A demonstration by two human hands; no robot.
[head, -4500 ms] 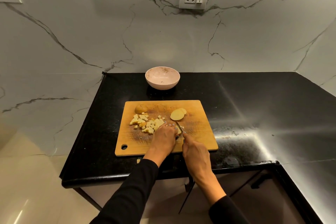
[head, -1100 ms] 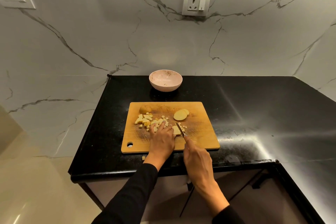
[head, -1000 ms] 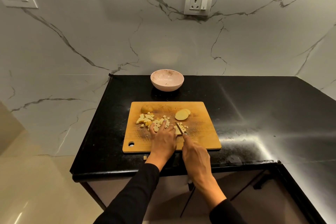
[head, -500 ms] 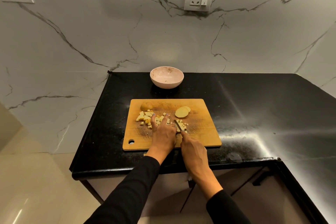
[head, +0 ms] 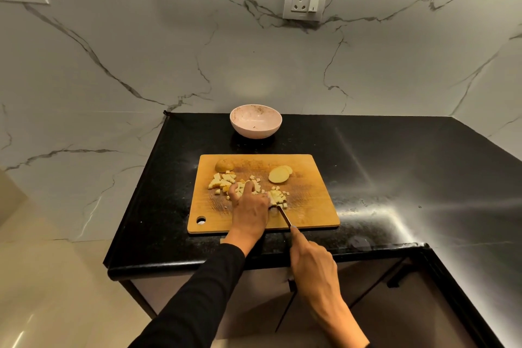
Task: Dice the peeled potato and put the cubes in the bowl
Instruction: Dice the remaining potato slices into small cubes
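Wooden board (head: 310, 206) near the surface's front edge: the right hand (head: 313, 265) has drawn the gripped knife (head: 284, 215) back, while the left hand (head: 250, 206) presses cubes (head: 278, 196). Slices (head: 279, 174) remain uncut; the bowl (head: 255, 125) is empty.

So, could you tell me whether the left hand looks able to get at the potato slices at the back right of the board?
Probably yes. The left hand rests on the cubes, the potato slices lie uncovered just beyond, and the knife sits nearer the person, so nothing blocks the way.
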